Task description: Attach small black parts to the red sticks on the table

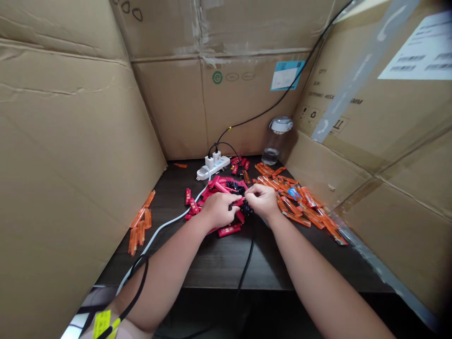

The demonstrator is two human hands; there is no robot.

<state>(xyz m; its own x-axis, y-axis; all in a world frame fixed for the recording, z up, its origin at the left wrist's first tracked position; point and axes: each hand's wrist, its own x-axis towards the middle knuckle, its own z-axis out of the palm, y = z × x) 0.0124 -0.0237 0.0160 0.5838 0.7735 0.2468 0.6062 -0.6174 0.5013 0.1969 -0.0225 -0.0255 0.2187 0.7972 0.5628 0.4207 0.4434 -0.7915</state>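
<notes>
- From the head camera, the left hand (221, 209) has its thumb and pointing finger almost closed, with a small gap between them. They have hold of a small red piece (240, 202) at the tips.
- The right hand (262, 200) is curled up tight, with its finger and thumb tips close together. I cannot tell what is in it, because its fingers hide that.
- Both arms reach forward from the bottom of the view. The hands nearly meet in the middle, with the left palm turned down and the right hand bent in toward the left one.
- The small red piece is between the hands, over a heap of red things (229, 230) and black bits (235, 186) on the dark table (212, 263).
- A clear bottle (277, 139) stands upright at the back, with its lid on and a little water (270, 156) at the bottom.
- Orange packets (305, 207) lie in a messy pile by the right hand. They are see-through, but what is in them is too small to tell.
- More orange strips (141, 230) lie on the left, near the big cardboard wall (70, 165).
- Behind the heap is a white power strip (213, 168) with two white plugs (209, 162) in it.
</notes>
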